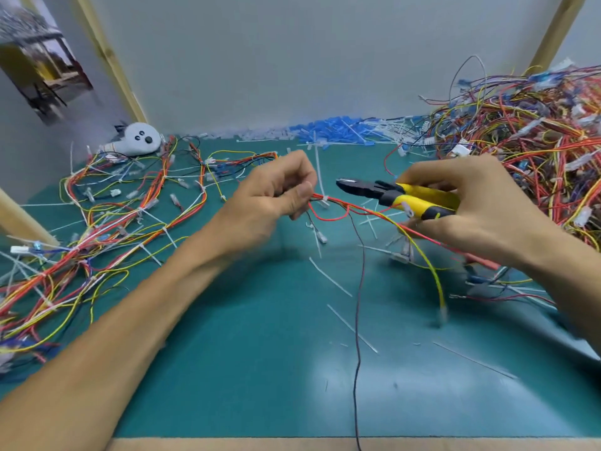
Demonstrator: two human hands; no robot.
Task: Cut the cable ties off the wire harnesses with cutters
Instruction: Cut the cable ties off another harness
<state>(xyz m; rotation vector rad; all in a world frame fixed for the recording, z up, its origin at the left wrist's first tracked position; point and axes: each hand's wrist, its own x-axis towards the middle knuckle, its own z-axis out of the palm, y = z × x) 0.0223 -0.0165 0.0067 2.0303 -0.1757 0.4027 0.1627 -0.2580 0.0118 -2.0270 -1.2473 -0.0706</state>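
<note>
Both hands up over the green mat. Left hand pinches a thin harness between thumb and curled fingers. Right hand is wrapped round the yellow handles of the cutters.

Around them, big to small: a high wire pile at right, reaching close behind the right hand. Tied harnesses lie spread flat at left. A strip of blue and white scraps runs along the back wall. A grey toy sits back left. Cut tie tails are scattered on the mat under the hands. Nothing stands between the cutter nose and the tie.

Counts: two hands, one pair of cutters, one white tie seen on the held harness. Loose scraps are too many to count.

The cutters lie nearly level, long axis left to right, nose pointing left, just right of the tie and apart from it. The held harness runs from the left pinch rightward and down beneath the right hand. One black wire and one yellow droop from it.
</note>
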